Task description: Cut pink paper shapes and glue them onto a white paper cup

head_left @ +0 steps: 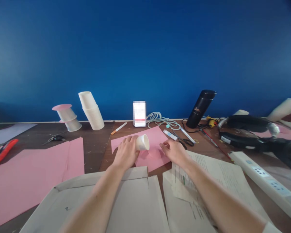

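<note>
My left hand (pixel 126 150) is closed around a white paper cup (pixel 143 142), which is tipped on its side with its mouth toward the right. Beneath the cup lies a sheet of pink paper (pixel 149 163) with a shaded round patch under the cup. My right hand (pixel 176 151) is over the right part of that sheet, its fingertips curled together. Whatever is between those fingers, if anything, is too small to make out. Scissors (pixel 184 142) and a white glue-like tube (pixel 170 135) lie just behind my right hand.
A stack of paper cups (pixel 93 113), joined cups with pink discs (pixel 67 118), a phone (pixel 139 114), a cable (pixel 160 121) and a black flask (pixel 200 109) line the wall. Pink sheets (pixel 36 174) and a red-handled cutter (pixel 6 152) lie left; a power strip (pixel 264 181) lies right.
</note>
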`<state>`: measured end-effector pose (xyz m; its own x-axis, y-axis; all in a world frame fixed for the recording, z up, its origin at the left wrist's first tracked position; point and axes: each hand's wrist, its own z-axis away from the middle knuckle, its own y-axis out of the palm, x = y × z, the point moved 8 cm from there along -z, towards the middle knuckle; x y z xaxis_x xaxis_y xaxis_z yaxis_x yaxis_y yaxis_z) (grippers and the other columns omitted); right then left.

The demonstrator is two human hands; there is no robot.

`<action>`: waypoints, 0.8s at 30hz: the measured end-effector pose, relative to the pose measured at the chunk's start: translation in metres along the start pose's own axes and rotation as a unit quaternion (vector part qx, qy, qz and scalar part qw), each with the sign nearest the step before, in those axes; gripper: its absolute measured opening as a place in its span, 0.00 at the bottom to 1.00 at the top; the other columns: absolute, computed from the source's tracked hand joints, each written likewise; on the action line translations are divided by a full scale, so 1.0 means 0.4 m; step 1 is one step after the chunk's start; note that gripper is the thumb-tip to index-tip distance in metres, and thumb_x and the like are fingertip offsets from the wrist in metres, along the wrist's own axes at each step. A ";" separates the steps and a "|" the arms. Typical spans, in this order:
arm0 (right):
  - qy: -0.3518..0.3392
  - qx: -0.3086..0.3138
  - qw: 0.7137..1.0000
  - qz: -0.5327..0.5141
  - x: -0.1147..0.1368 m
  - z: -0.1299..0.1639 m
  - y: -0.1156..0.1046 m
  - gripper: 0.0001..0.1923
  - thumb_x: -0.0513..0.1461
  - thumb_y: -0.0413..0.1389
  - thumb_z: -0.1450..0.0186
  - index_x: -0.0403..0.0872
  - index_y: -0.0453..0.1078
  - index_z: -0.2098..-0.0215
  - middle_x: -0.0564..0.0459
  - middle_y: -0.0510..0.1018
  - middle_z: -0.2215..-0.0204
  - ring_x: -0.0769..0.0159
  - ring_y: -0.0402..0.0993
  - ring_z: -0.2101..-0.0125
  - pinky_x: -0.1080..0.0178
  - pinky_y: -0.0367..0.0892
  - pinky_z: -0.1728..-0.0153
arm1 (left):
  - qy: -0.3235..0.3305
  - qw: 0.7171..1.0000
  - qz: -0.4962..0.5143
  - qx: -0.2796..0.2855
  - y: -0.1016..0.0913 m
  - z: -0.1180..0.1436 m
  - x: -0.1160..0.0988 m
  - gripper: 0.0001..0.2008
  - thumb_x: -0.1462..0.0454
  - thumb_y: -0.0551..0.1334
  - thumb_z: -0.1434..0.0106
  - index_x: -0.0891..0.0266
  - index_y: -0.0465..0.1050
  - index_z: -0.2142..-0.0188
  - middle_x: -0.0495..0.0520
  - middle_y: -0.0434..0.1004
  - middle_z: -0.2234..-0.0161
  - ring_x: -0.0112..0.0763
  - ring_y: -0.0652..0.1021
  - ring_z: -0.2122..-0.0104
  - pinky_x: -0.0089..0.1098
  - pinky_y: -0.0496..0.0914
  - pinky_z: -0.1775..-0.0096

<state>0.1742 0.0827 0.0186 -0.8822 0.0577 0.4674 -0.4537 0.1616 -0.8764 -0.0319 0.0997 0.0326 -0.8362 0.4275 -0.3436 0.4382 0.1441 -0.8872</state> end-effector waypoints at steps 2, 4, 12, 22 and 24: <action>0.000 0.008 1.000 -0.002 0.003 0.001 -0.001 0.15 0.48 0.50 0.37 0.46 0.73 0.65 0.49 0.80 0.69 0.61 0.76 0.66 0.64 0.63 0.66 | 0.017 0.999 -0.032 0.012 -0.002 0.005 -0.002 0.25 0.69 0.59 0.46 0.58 0.59 0.47 0.60 0.67 0.50 0.46 0.65 0.48 0.43 0.61 0.52; -0.003 0.015 1.000 -0.009 0.006 0.001 -0.002 0.15 0.47 0.50 0.37 0.46 0.73 0.67 0.48 0.80 0.70 0.62 0.76 0.66 0.65 0.63 0.66 | 0.036 0.997 -0.058 0.024 -0.001 0.010 -0.009 0.26 0.71 0.58 0.46 0.58 0.59 0.47 0.60 0.67 0.50 0.46 0.65 0.48 0.44 0.61 0.52; 0.001 0.031 0.998 -0.060 0.000 -0.001 0.005 0.15 0.47 0.51 0.38 0.46 0.73 0.66 0.49 0.80 0.71 0.63 0.77 0.69 0.65 0.65 0.67 | 0.032 0.991 -0.118 0.048 -0.004 0.023 -0.035 0.26 0.75 0.54 0.47 0.58 0.59 0.48 0.60 0.68 0.55 0.46 0.67 0.53 0.42 0.62 0.56; 0.092 0.119 0.955 -0.255 -0.007 0.009 0.050 0.09 0.43 0.51 0.37 0.45 0.65 0.63 0.49 0.80 0.71 0.68 0.77 0.77 0.68 0.69 0.78 | 0.039 0.989 -0.137 0.050 0.000 0.025 -0.032 0.27 0.75 0.53 0.47 0.60 0.58 0.47 0.61 0.68 0.55 0.47 0.67 0.54 0.42 0.63 0.57; 0.083 0.130 0.953 -0.261 -0.003 0.009 0.054 0.09 0.42 0.50 0.36 0.45 0.65 0.62 0.49 0.80 0.71 0.68 0.77 0.77 0.68 0.69 0.77 | 0.039 0.988 -0.138 0.051 0.001 0.026 -0.032 0.26 0.75 0.53 0.47 0.60 0.58 0.47 0.61 0.68 0.55 0.47 0.67 0.55 0.42 0.63 0.58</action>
<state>0.1649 0.0824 -0.0013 -0.5059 0.1955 0.8401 -0.8598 -0.0367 -0.5093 -0.0246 0.0852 0.0335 -0.8895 0.4527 -0.0619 0.1576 0.1768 -0.9716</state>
